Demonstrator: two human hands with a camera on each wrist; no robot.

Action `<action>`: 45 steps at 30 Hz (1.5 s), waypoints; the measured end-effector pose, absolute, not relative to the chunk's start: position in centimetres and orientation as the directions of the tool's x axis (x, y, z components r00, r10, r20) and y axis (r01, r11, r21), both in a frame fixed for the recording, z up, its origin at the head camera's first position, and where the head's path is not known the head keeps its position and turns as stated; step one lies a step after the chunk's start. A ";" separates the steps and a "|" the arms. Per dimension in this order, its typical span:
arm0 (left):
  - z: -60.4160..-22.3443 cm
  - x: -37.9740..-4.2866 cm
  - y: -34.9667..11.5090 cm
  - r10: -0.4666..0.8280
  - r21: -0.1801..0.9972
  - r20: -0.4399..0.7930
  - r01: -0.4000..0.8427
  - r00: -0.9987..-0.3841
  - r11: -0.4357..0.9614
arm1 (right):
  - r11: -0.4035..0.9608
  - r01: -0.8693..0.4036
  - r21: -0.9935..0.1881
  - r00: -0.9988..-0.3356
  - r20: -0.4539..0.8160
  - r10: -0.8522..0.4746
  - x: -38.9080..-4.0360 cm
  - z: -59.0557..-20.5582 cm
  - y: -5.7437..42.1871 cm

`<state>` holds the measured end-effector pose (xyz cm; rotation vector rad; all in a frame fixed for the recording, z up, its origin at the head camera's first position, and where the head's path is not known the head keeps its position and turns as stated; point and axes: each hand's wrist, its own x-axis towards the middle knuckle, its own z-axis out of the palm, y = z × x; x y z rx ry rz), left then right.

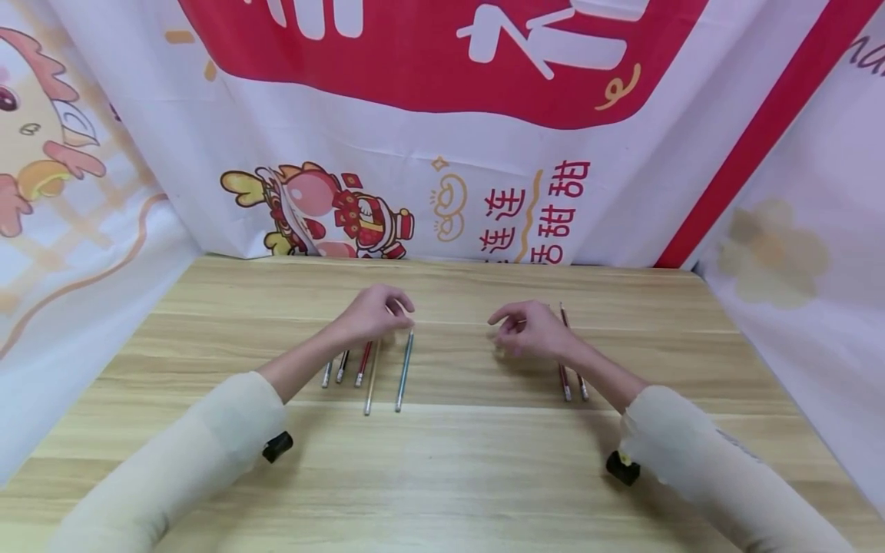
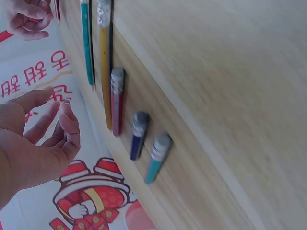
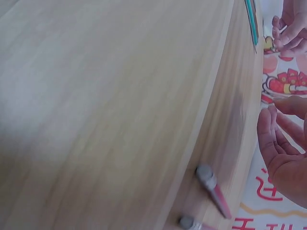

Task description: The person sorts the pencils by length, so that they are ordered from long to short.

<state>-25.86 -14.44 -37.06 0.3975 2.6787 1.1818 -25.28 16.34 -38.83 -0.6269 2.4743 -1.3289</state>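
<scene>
My left hand (image 1: 379,313) hovers over the far ends of a row of pencils, fingers loosely bent and holding nothing. Nearest its fingertips is the tip of a teal pencil (image 1: 405,372). Beside that lie a yellow pencil (image 2: 104,72), a red pencil (image 2: 116,103), a dark blue pencil (image 2: 138,136) and another teal pencil (image 2: 156,160), their far parts partly hidden by the hand and wrist in the head view. My right hand (image 1: 528,330), also empty with bent fingers, is left of two dark red pencils, one (image 1: 581,380) at the outside and one (image 1: 565,382) closer in, both partly covered by the forearm.
The wooden table (image 1: 442,468) ends at a printed cloth (image 1: 415,138) hanging behind it, with more cloth at both sides. Pencil eraser ends point toward the near edge. A black strap piece (image 1: 278,446) shows at the left sleeve, another (image 1: 623,468) at the right.
</scene>
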 end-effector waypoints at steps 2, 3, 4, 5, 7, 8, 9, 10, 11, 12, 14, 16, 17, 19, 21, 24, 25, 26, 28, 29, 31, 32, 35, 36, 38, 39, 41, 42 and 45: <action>-37.0 -25.8 -14.9 0.313 0.733 -0.061 0.170 -0.948 0.658 | 0.483 -0.238 -0.842 -0.872 -0.033 -0.488 -25.2 -38.8 15.8; -37.0 -25.8 -15.1 0.311 0.732 -0.062 0.168 -0.949 0.660 | 0.481 -0.236 -0.844 -0.871 -0.035 -0.490 -25.2 -38.8 15.5; -37.1 -25.9 -15.3 0.308 0.733 -0.061 0.167 -0.949 0.659 | 0.478 -0.231 -0.847 -0.871 -0.039 -0.491 -25.3 -38.8 15.3; -37.1 -25.9 -15.5 0.306 0.736 -0.062 0.163 -0.950 0.657 | 0.476 -0.228 -0.849 -0.870 -0.042 -0.492 -25.3 -38.8 15.0; -37.2 -25.9 -15.9 0.299 0.738 -0.066 0.155 -0.952 0.657 | 0.474 -0.220 -0.853 -0.869 -0.050 -0.492 -25.4 -38.9 14.5; -37.3 -25.9 -16.0 0.295 0.739 -0.069 0.150 -0.953 0.657 | 0.471 -0.222 -0.854 -0.866 -0.049 -0.497 -25.4 -38.9 14.2; -37.4 -25.9 -16.1 0.292 0.740 -0.072 0.145 -0.954 0.657 | 0.466 -0.227 -0.855 -0.863 -0.045 -0.504 -25.5 -38.9 13.9; -37.5 -25.9 -16.2 0.290 0.740 -0.072 0.144 -0.954 0.657 | 0.461 -0.228 -0.857 -0.860 -0.045 -0.508 -25.5 -38.9 13.6; -37.5 -25.9 -16.3 0.288 0.738 -0.071 0.144 -0.955 0.659 | 0.455 -0.229 -0.860 -0.858 -0.043 -0.513 -25.6 -39.0 13.3; -37.5 -25.9 -16.4 0.287 0.735 -0.069 0.146 -0.956 0.663 | 0.449 -0.230 -0.864 -0.855 -0.042 -0.518 -25.6 -39.0 12.9; -37.4 -25.9 -16.6 0.286 0.728 -0.063 0.152 -0.956 0.668 | 0.442 -0.225 -0.868 -0.850 -0.047 -0.525 -25.6 -39.0 12.2; -37.4 -25.9 -16.9 0.282 0.720 -0.062 0.152 -0.958 0.677 | 0.441 -0.215 -0.871 -0.847 -0.059 -0.529 -25.6 -39.0 11.5; -37.4 -25.8 -17.1 0.279 0.716 -0.062 0.152 -0.958 0.681 | 0.442 -0.214 -0.871 -0.844 -0.063 -0.533 -25.6 -39.0 11.2; -37.5 -25.7 -17.4 0.275 0.709 -0.062 0.151 -0.960 0.689 | 0.441 -0.212 -0.872 -0.838 -0.070 -0.541 -25.6 -38.9 10.4; -37.5 -25.6 -17.8 0.270 0.706 -0.068 0.145 -0.961 0.693 | 0.438 -0.217 -0.873 -0.832 -0.069 -0.550 -25.6 -38.8 9.7; -37.5 -25.4 -18.2 0.265 0.709 -0.078 0.133 -0.961 0.692 | 0.432 -0.227 -0.873 -0.825 -0.064 -0.561 -25.6 -38.8 8.7; -37.5 -25.4 -18.3 0.265 0.713 -0.084 0.128 -0.961 0.690 | 0.431 -0.229 -0.873 -0.823 -0.063 -0.565 -25.7 -38.8 8.4; -37.5 -25.3 -18.4 0.263 0.715 -0.089 0.122 -0.961 0.688 | 0.431 -0.235 -0.871 -0.820 -0.061 -0.570 -25.7 -38.9 8.1; -37.4 -25.1 -18.6 0.254 0.727 -0.107 0.099 -0.961 0.679 | 0.430 -0.246 -0.869 -0.814 -0.055 -0.578 -25.7 -39.0 7.5; -37.4 -25.0 -18.8 0.253 0.735 -0.118 0.087 -0.960 0.672 | 0.430 -0.252 -0.867 -0.811 -0.053 -0.583 -25.7 -39.0 7.2; -37.3 -24.8 -19.0 0.247 0.752 -0.139 0.060 -0.959 0.656 | 0.432 -0.268 -0.861 -0.805 -0.046 -0.591 -25.7 -39.0 6.6; -37.3 -24.8 -19.1 0.240 0.760 -0.150 0.043 -0.959 0.648 | 0.431 -0.276 -0.859 -0.802 -0.041 -0.596 -25.8 -38.9 6.3; -37.3 -24.5 -19.4 0.237 0.781 -0.170 0.016 -0.956 0.624 | 0.433 -0.294 -0.852 -0.795 -0.033 -0.605 -25.8 -38.8 5.4; -37.3 -24.5 -19.4 0.235 0.786 -0.174 0.009 -0.956 0.618 | 0.432 -0.298 -0.851 -0.793 -0.031 -0.609 -25.8 -38.8 5.1; -37.2 -24.4 -19.6 0.236 0.797 -0.182 -0.002 -0.955 0.604 | 0.435 -0.310 -0.845 -0.786 -0.030 -0.617 -25.9 -38.6 4.6; -37.1 -24.3 -19.7 0.240 0.802 -0.183 -0.004 -0.953 0.597 | 0.438 -0.318 -0.841 -0.782 -0.029 -0.622 -25.9 -38.6 4.3; -37.0 -24.2 -19.8 0.239 0.811 -0.192 -0.017 -0.952 0.585 | 0.443 -0.331 -0.833 -0.776 -0.027 -0.630 -26.0 -38.4 3.8; -36.9 -24.2 -19.8 0.237 0.812 -0.198 -0.024 -0.951 0.583 | 0.447 -0.340 -0.828 -0.773 -0.025 -0.634 -26.0 -38.4 3.5; -36.8 -24.1 -20.0 0.232 0.818 -0.218 -0.047 -0.948 0.574 | 0.457 -0.354 -0.816 -0.767 -0.026 -0.641 -26.2 -38.3 2.7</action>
